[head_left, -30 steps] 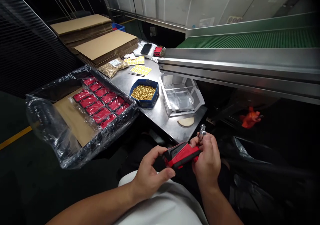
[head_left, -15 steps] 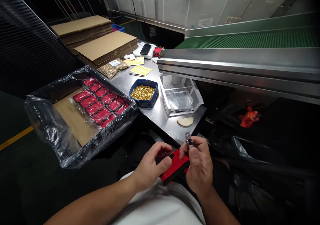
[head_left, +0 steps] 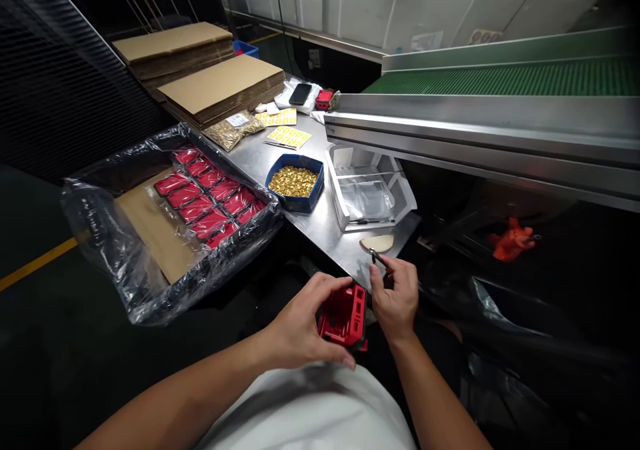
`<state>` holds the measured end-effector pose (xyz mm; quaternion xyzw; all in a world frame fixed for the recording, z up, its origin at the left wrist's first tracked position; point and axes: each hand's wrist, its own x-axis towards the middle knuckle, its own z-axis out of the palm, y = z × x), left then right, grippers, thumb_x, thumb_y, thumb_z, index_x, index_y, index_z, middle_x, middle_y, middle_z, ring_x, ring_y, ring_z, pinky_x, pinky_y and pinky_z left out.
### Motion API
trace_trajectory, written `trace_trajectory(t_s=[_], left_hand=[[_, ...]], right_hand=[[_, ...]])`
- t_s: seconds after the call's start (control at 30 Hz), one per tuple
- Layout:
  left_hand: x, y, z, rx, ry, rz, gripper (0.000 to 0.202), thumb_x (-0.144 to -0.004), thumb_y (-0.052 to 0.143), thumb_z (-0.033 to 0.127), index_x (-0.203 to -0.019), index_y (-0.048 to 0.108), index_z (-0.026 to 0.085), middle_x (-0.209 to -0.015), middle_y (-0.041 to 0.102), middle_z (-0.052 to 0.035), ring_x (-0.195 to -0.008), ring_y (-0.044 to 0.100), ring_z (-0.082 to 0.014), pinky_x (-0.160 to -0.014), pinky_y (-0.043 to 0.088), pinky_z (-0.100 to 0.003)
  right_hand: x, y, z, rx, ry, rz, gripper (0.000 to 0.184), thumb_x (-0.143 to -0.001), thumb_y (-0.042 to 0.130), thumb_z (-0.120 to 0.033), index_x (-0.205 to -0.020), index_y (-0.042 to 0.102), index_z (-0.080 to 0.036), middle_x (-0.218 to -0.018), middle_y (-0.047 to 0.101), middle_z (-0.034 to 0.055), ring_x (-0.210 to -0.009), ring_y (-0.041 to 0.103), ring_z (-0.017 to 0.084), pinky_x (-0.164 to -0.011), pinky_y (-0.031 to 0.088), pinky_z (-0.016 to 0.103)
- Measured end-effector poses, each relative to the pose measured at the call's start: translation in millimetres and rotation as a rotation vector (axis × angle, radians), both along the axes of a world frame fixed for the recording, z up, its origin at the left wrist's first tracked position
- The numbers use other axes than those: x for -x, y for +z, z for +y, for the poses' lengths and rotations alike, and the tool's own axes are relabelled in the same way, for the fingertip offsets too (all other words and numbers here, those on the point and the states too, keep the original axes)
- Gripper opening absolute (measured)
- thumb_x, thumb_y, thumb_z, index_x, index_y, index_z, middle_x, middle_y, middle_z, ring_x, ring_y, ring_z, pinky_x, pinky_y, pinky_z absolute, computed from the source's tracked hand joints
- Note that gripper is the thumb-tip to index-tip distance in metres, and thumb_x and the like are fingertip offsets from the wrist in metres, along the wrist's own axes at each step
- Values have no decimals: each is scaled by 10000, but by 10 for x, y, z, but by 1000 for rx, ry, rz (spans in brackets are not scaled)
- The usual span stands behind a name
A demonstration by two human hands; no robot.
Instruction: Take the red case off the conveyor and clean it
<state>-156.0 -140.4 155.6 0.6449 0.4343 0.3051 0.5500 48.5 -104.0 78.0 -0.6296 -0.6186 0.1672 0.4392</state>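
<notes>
dim | glare on steel table (head_left: 320, 227) | dark, warped edges

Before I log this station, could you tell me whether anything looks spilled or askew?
Nothing stands out: the gold parts sit inside the blue plastic tray, and the red housings lie in tidy rows in the plastic-lined carton.

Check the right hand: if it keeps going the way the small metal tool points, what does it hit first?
The right hand pinches a small metal tool aimed up and away. Probably the first thing in that line is the pale oval pad at the steel table's edge; depth is unclear, so it might pass above.
</notes>
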Motion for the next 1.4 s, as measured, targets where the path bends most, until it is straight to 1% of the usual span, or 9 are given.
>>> trace_trajectory(t_s=[0.13, 0.3, 0.53, 0.8, 1.0, 1.07, 1.2, 1.33, 1.4], left_hand=[[52, 27, -18, -57, 4, 33, 1000, -539, 932, 437, -1404, 458, 272, -1222, 493, -95, -1097, 527, -258, -996, 468, -394], [87, 48, -63, -144, 31, 110, 944, -557, 919, 433, -1365, 470, 244, -1223, 463, -107, -1103, 519, -264, -961, 498, -387], [117, -80, -128, -346, 59, 167, 861, -622, 812, 233, -1359, 368, 278, -1308, 424, -101, -1197, 491, -284, -1019, 473, -396], [293, -597, -236, -8, -73, 206, 935, -544, 769, 147, -1381, 435, 398, -1219, 465, -33, -1062, 555, -243, -966, 495, -370], [463, -638, -437, 156, 76, 81, 601, -685, 742, 411, -1255, 569, 327, -1148, 534, -34, -1002, 551, -248, -951, 480, -365], [477, -639, -503, 209, 170, 58, 506, -729, 664, 352, -1225, 575, 313, -1173, 544, -31, -1033, 542, -247, -976, 456, -362], [502, -767, -585, 414, 407, -61, 666, -641, 598, 258, -1300, 516, 304, -1267, 514, -42, -1119, 514, -272, -982, 423, -371], [574, -1010, -543, 581, 513, -253, 440, -630, 555, 266, -1067, 603, 240, -807, 559, 15, -679, 518, -182, -613, 413, -288], [616, -1104, -494, 552, 590, -241, 238, -701, 580, 360, -872, 626, 201, -685, 539, 19, -645, 491, -173, -621, 390, -290]], right_hand=[[-107, -471, 66, 92, 131, -249, 288, -888, 583, -403, -1065, 673, -195, -940, 638, 107, -924, 540, 270, -873, 468, 457], [-84, -483, 31, 29, 124, -171, 319, -882, 599, -396, -1137, 651, -213, -1042, 649, 115, -994, 550, 271, -944, 449, 468], [-138, -587, 10, 64, 89, -214, 320, -892, 573, -418, -1131, 667, -228, -1017, 619, 119, -985, 540, 282, -918, 467, 476], [-52, -648, 133, 128, 165, -275, 324, -893, 566, -452, -1138, 650, -257, -981, 631, 107, -955, 546, 300, -888, 476, 510], [52, -425, 208, 123, 154, -113, 322, -856, 626, -450, -1119, 660, -267, -1023, 638, 100, -1024, 554, 301, -950, 439, 507], [67, -316, 361, 128, 175, -75, 259, -883, 584, -439, -1032, 685, -253, -979, 650, 83, -981, 567, 270, -938, 439, 463], [99, -140, 976, 166, 214, -96, 295, -910, 503, -460, -908, 684, -227, -901, 660, 52, -869, 584, 222, -857, 444, 383], [151, -92, 1684, 222, 267, -138, 310, -849, 528, -475, -864, 693, -213, -850, 683, 36, -824, 600, 216, -795, 437, 351], [186, -96, 1920, 265, 312, -163, 262, -754, 601, -451, -771, 690, -206, -751, 674, 20, -731, 586, 214, -720, 421, 336]])
